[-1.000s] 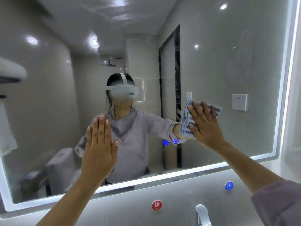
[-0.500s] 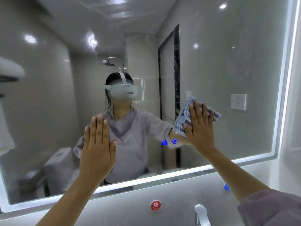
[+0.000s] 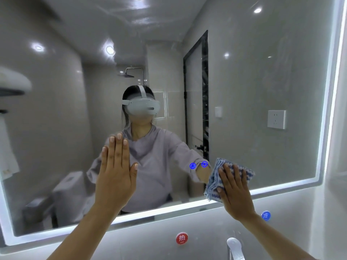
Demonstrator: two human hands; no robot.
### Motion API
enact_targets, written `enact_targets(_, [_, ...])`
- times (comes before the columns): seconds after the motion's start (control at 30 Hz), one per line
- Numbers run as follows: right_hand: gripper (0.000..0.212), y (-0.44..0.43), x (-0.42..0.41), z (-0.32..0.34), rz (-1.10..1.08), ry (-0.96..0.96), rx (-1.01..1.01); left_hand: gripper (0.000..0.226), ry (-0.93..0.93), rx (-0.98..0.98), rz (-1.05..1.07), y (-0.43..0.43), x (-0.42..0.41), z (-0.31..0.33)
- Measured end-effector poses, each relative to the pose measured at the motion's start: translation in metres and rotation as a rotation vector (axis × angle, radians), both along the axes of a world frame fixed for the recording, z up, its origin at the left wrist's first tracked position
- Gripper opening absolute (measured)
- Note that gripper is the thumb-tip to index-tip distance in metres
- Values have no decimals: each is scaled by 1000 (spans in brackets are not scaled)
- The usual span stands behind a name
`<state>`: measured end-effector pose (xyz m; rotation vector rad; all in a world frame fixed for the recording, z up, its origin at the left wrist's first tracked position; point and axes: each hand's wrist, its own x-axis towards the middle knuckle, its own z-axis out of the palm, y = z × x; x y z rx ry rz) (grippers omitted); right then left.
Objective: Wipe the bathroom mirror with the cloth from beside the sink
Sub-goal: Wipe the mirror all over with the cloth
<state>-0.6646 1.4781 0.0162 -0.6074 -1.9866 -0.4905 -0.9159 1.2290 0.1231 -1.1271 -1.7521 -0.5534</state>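
Observation:
A large wall mirror (image 3: pixel 262 81) with a lit white border fills the view. My right hand (image 3: pixel 234 190) presses a folded blue-and-white cloth (image 3: pixel 213 179) flat against the glass near the mirror's lower edge, fingers straight on top of it. My left hand (image 3: pixel 116 173) lies flat on the glass at centre left, fingers straight and together. The mirror shows a person in a grey top and a white headset.
Below the mirror sit a red round hot-water label (image 3: pixel 181 238), a blue cold-water label (image 3: pixel 265 215) and a chrome tap (image 3: pixel 234 248). Two small blue touch icons (image 3: pixel 198 165) glow on the glass. The right wall (image 3: pixel 339 166) is close beside the mirror.
My right hand has slid the cloth down the glass from mid-height to the mirror's lower edge. My left hand has stayed flat on the glass.

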Motion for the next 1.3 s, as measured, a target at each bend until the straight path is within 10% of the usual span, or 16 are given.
enact_targets(0.73, [63,-20,-31,156,-107,349,-109,64,-16,-1,-2,-1,3,1])
enact_targets(1.3, [60,-120,-142,154,96,-99,278,63,-2,4,-31,-1,0,1])
